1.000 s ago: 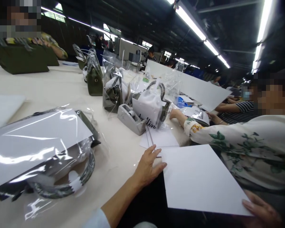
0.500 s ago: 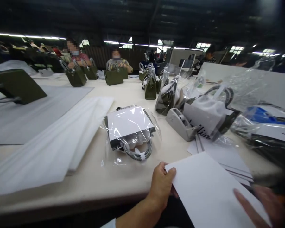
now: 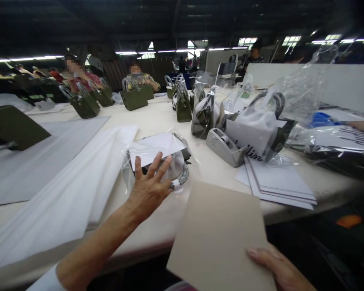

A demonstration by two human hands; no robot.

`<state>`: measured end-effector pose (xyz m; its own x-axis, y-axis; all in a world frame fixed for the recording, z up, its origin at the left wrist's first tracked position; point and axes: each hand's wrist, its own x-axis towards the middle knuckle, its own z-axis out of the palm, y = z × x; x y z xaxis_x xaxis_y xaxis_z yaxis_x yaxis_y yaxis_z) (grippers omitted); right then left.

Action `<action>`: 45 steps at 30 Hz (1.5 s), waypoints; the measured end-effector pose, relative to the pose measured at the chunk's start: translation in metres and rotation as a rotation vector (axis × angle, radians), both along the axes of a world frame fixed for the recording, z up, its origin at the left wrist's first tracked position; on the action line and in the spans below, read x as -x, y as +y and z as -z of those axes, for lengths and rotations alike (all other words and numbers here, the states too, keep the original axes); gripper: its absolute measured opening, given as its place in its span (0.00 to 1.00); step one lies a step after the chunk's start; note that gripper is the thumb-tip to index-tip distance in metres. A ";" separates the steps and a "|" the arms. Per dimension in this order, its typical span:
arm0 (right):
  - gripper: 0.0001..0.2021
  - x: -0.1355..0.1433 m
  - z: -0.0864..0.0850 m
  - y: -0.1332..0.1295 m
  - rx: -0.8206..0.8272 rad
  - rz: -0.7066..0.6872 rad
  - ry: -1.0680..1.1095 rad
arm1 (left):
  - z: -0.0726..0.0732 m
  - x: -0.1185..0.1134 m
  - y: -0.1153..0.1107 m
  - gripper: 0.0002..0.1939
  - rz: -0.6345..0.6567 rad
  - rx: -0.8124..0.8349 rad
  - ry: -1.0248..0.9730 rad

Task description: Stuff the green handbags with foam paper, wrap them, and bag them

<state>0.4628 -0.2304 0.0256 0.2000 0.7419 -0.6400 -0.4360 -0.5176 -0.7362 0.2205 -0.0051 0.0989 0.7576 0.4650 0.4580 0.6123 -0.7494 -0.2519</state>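
Note:
My left hand (image 3: 150, 188) lies with fingers spread on a plastic-wrapped handbag (image 3: 177, 163), over a white card (image 3: 157, 143) on the bag's side. Nothing is gripped in it. The bag's handles, wrapped in clear film, point toward me and to the right. My right hand (image 3: 276, 264) holds a flat board (image 3: 221, 230) by its right edge, thumb on top, with the beige-grey face up. The board is above the table's front edge. To its right, several white boards (image 3: 282, 182) lie in a loose pile.
A grey tape dispenser (image 3: 226, 147) stands beside a bagged handbag with a white cover (image 3: 251, 131). White foam sheets (image 3: 79, 194) spread over the left of the table. Green bags (image 3: 135, 97) stand farther back near two people. At the right edge a person's hand (image 3: 362, 127) reaches over wrapped items.
My left hand has let go of the board and moved left onto the wrapped bag. The board in my right hand has moved left and now shows its beige-grey face instead of white.

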 end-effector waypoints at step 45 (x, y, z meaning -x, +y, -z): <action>0.11 0.162 0.021 0.209 -0.282 0.150 0.191 | -0.029 0.013 0.029 0.09 0.027 0.040 0.072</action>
